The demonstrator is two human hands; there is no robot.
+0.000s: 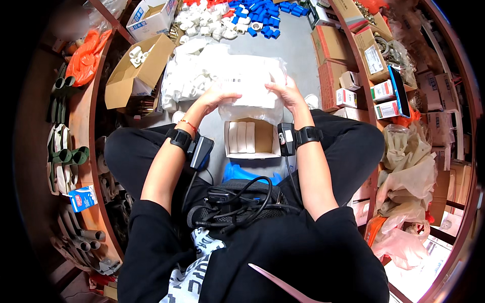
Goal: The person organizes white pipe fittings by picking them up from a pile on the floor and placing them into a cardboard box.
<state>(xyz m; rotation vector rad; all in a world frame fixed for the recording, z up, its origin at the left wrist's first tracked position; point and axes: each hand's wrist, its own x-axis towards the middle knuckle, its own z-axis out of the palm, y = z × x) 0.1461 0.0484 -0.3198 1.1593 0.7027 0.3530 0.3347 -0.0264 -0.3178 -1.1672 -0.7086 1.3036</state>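
Both hands grip a white package in clear plastic wrap (252,81), which bears a printed code. My left hand (218,97) has the package's left side, its thumb lying across the top. On the right side, my right hand (288,92) holds it the same way, thumb on top and fingers mostly hidden. Just below the package stands an open carton (268,142). Several white boxes (241,137) are lined up in its left part, and bare cardboard shows in the right. Loose plastic film hangs from the package over the carton's far edge.
Bagged white pipe fittings (185,75) lie left of the package. Loose white fittings (206,22) and blue fittings (261,17) cover the floor farther off. An open cardboard box (142,75) stands left; stacked cartons (331,57) line the right shelf. A blue stool (235,172) shows beneath me.
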